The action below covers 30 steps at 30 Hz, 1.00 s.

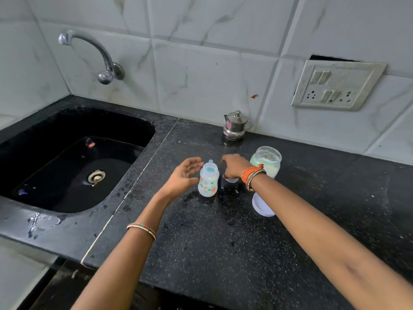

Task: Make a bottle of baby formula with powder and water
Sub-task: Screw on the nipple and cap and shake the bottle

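A small baby bottle (208,181) with a printed pattern and its teat on stands upright on the black counter (223,238), holding whitish liquid. My left hand (182,176) is just left of the bottle, fingers spread and empty, close to it but apart. My right hand (232,166) hovers right of the bottle with loosely curved fingers and grips nothing. Beneath its palm a small pale cap (231,180) sits on the counter, partly hidden. An open glass jar of white powder (267,161) stands behind my right wrist. The jar's white lid (262,205) lies below my forearm.
A black sink (73,166) with a drain fills the left, under a wall tap (98,54). A small steel lidded pot (235,126) stands against the tiled wall. A switch and socket plate (335,86) is on the wall at right. Water drops spot the counter around the bottle.
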Each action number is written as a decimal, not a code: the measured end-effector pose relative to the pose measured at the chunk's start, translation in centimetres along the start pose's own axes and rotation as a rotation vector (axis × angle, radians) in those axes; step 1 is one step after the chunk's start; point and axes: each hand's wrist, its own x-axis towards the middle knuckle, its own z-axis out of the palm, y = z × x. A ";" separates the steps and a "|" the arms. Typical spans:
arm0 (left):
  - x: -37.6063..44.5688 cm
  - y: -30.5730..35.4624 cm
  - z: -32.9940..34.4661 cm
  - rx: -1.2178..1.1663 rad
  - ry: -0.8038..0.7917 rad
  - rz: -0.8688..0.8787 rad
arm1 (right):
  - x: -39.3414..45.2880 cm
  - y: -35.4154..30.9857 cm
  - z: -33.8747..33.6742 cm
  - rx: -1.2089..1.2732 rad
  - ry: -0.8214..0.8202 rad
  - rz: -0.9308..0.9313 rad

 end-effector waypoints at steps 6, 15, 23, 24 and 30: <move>-0.4 -0.6 1.4 0.086 -0.065 -0.020 | 1.1 -2.5 -1.0 0.171 0.111 -0.230; 0.3 -1.7 0.8 0.129 0.025 0.040 | -2.0 -3.2 -6.3 0.195 0.322 -0.214; 0.5 -2.4 0.8 0.125 0.044 0.070 | -5.5 -5.0 -8.0 0.136 0.256 -0.267; 0.5 -2.5 0.8 0.128 0.045 0.072 | -5.4 -5.1 -7.6 0.122 0.239 -0.272; 0.8 -3.0 0.7 0.126 0.042 0.090 | -4.9 -5.2 -6.7 0.105 0.150 -0.294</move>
